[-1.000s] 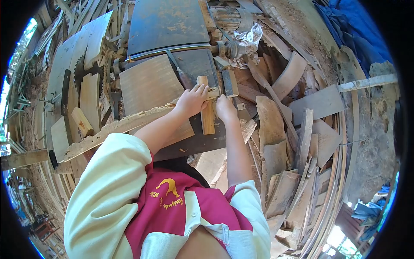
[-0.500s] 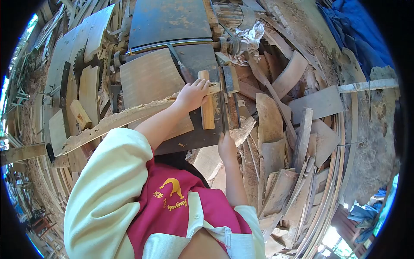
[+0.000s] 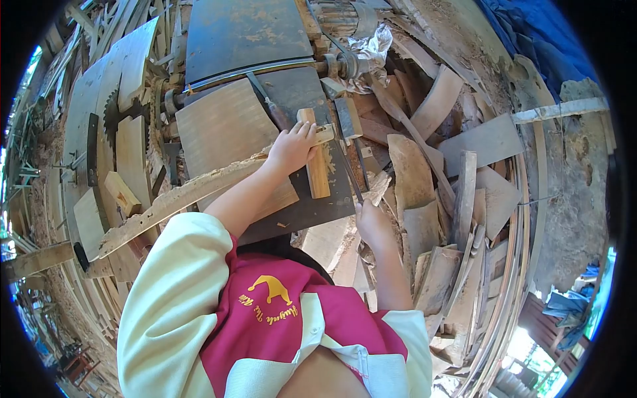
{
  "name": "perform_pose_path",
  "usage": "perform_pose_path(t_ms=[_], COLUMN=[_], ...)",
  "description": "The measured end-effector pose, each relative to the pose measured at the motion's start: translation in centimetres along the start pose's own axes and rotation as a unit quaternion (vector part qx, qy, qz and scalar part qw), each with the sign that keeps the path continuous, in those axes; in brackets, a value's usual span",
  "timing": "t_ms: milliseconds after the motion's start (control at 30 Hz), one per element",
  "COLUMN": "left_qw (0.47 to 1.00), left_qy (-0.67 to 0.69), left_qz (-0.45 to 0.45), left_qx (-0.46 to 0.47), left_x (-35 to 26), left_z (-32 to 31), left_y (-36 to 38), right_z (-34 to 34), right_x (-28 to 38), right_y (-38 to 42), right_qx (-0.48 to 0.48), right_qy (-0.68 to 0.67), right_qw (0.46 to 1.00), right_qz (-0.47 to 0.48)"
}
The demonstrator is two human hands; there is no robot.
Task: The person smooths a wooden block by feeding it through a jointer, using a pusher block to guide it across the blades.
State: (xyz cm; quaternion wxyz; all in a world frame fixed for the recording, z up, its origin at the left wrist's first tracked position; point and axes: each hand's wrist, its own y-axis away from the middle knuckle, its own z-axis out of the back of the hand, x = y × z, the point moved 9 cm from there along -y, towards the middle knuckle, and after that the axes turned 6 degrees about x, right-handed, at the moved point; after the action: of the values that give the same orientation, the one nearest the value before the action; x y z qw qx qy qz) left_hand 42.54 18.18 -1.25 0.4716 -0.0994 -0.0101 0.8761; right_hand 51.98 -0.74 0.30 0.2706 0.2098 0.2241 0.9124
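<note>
My left hand [image 3: 290,149] is closed over a long wood strip [image 3: 189,192] with a rough, bark-like edge. Under that hand, the strip crosses a short wooden block [image 3: 318,174] lying on a dark machine table [image 3: 292,225]. The strip's far end pokes out past my fingers. My right hand [image 3: 375,224] is wrapped round the near end of a thin, dark, blade-like tool [image 3: 350,174], which slants up beside the strip's end; its exact kind cannot be made out. Near my left fingertips lies a chisel-like tool [image 3: 275,113] with a brown handle and flat metal blade.
A flat board [image 3: 225,123] lies on the machine table. Toothed circular blades [image 3: 109,116] stand at the left beside wood pieces. Beyond is a blue-black metal plate [image 3: 245,36]. Offcuts [image 3: 411,172] heap up on the right, near a blue tarp [image 3: 544,46].
My right hand has moved right and its dark tool now tilts more, away from upright. My left hand stays on the strip and block. The whole view has shifted slightly.
</note>
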Motion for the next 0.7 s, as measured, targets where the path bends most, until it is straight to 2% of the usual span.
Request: perform_pose_path(t_ms=[233,700], left_qw=[1.000,1.000], left_qy=[-0.002,-0.010], left_qz=[-0.001,-0.001], left_qx=[-0.001,-0.010], left_x=[0.0,0.0], left_z=[0.0,0.0], left_y=[-0.1,0.0], right_z=[-1.9,-0.9], right_x=[0.9,3.5], right_y=[-1.1,-8.4], right_qx=[-0.028,-0.048], right_qy=[-0.027,-0.037], right_qw=[0.999,0.998], right_qz=[0.008,0.035])
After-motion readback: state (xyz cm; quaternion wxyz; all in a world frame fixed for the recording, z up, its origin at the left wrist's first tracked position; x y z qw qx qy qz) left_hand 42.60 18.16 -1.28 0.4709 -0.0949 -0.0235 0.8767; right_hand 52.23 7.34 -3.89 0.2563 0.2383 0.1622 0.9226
